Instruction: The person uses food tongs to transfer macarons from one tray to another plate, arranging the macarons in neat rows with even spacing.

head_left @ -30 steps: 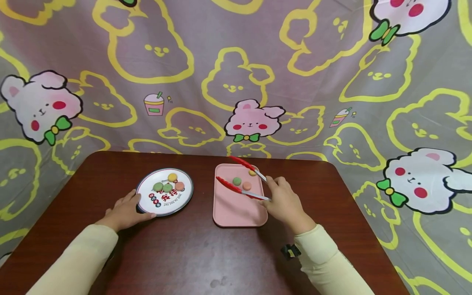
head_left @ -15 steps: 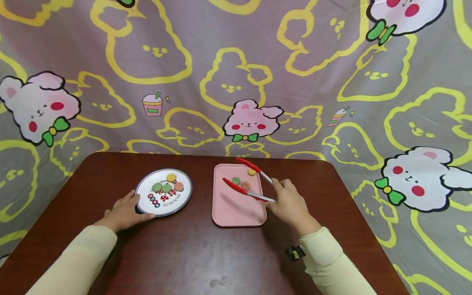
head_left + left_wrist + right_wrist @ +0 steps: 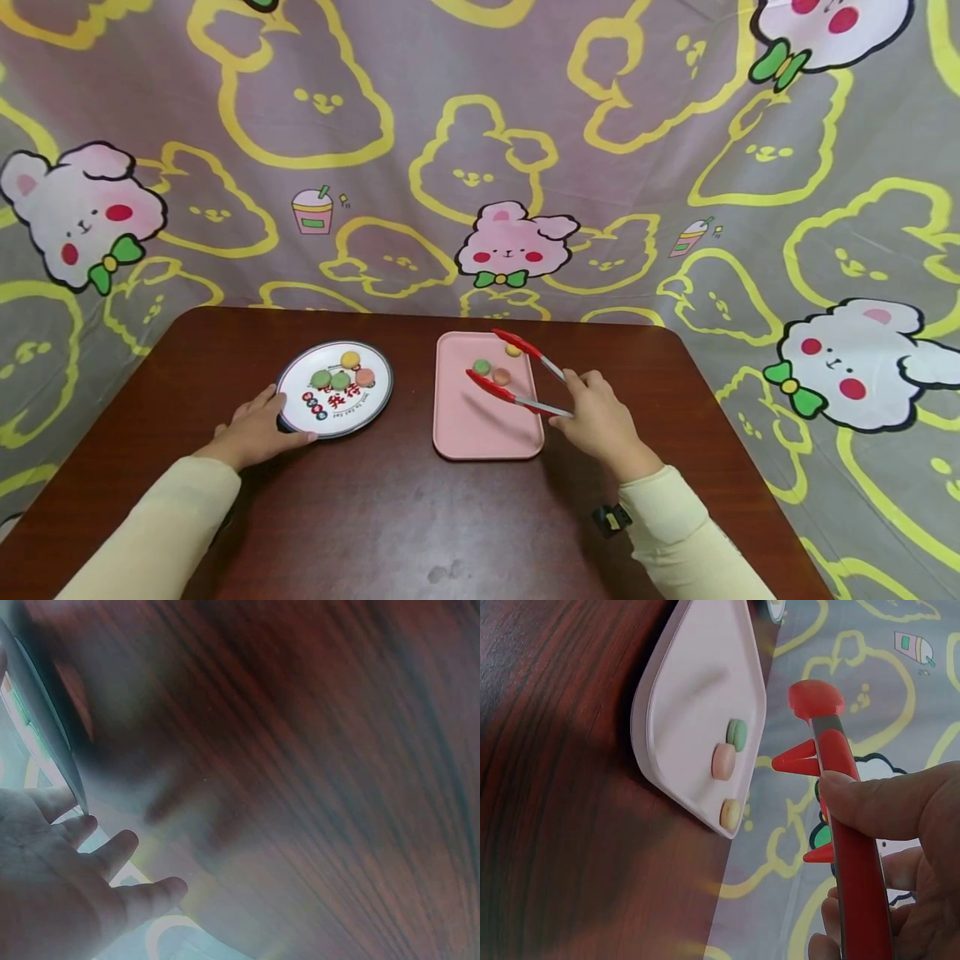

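Observation:
My right hand (image 3: 597, 415) grips a pair of red-tipped metal tongs (image 3: 851, 847), thumb laid along one arm. The tongs' jaws stand apart over the pink tray (image 3: 487, 433), with nothing between them. Inside the tray are a green macaron (image 3: 737, 735), a pink macaron (image 3: 724, 762) and a yellow macaron (image 3: 730, 814). On the left, my left hand (image 3: 255, 429) touches the rim of a round white plate (image 3: 375, 400), its fingers spread in the left wrist view. The plate bears a yellow macaron (image 3: 350, 360), a pink macaron (image 3: 364, 377) and two green macarons (image 3: 321, 380).
Everything stands on a dark brown wooden table (image 3: 360, 517). A cartoon-printed cloth (image 3: 405, 167) hangs behind its far edge and round both sides. Plate and tray lie side by side with a strip of tabletop between them.
My right hand has drawn the tongs to the right and slightly toward me over the tray, their jaws still apart. My left hand, the plate and the macarons have stayed put.

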Demonstrator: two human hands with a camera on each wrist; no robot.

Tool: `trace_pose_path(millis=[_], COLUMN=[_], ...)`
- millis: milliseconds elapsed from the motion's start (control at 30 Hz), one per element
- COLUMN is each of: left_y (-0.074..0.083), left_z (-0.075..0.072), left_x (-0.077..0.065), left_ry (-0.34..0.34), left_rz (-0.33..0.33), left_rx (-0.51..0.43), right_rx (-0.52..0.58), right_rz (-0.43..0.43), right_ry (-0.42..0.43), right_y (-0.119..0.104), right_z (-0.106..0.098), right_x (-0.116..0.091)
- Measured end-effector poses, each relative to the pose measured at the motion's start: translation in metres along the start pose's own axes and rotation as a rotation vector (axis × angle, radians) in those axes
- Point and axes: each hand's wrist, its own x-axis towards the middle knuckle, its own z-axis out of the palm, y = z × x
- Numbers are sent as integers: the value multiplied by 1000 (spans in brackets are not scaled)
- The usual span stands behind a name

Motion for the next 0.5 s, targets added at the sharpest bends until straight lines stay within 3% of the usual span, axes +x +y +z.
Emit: trace_pose_path(millis=[500], left_y=[-5], left_z=[5], left_x=[6], left_ry=[2], left_rz=[14], left_rx=[22], right_rx=[-9], right_rz=[8], right_ry=[-19], right_y=[11], right_z=[6], right_x=[-2])
